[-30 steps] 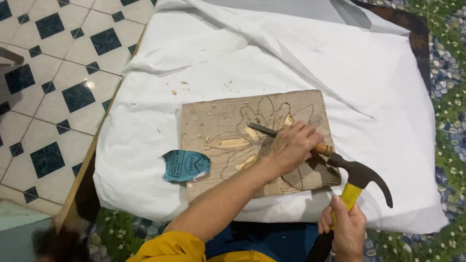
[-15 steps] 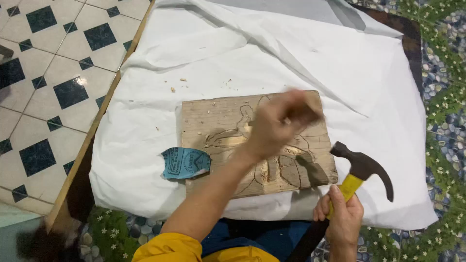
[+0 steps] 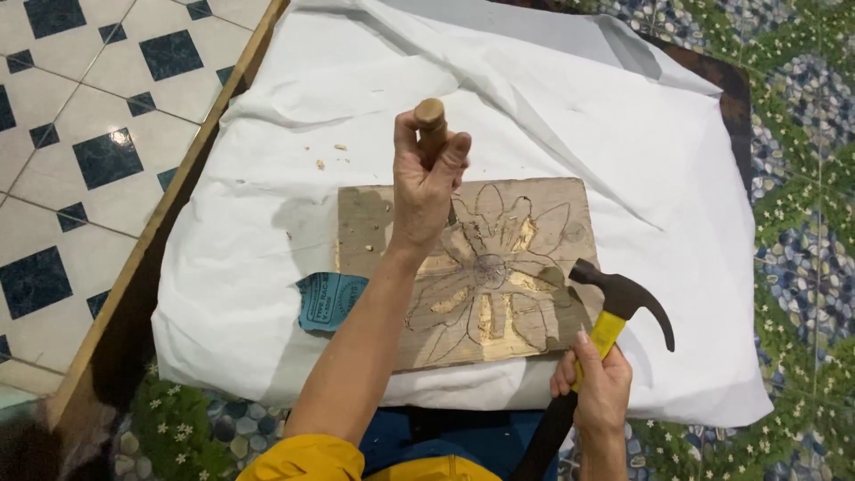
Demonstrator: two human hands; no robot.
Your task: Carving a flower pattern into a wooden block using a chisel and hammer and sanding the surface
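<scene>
At the centre of the frame the left hand (image 3: 427,174) is closed around a wooden-handled chisel (image 3: 431,114), lifted above the wooden board (image 3: 374,218) with the flower outline. At lower right the right hand (image 3: 595,385) grips a hammer (image 3: 621,298) beside the board's edge. This looks like a pause between cuts; carving on would call for setting the blade on a petal line before striking.
</scene>
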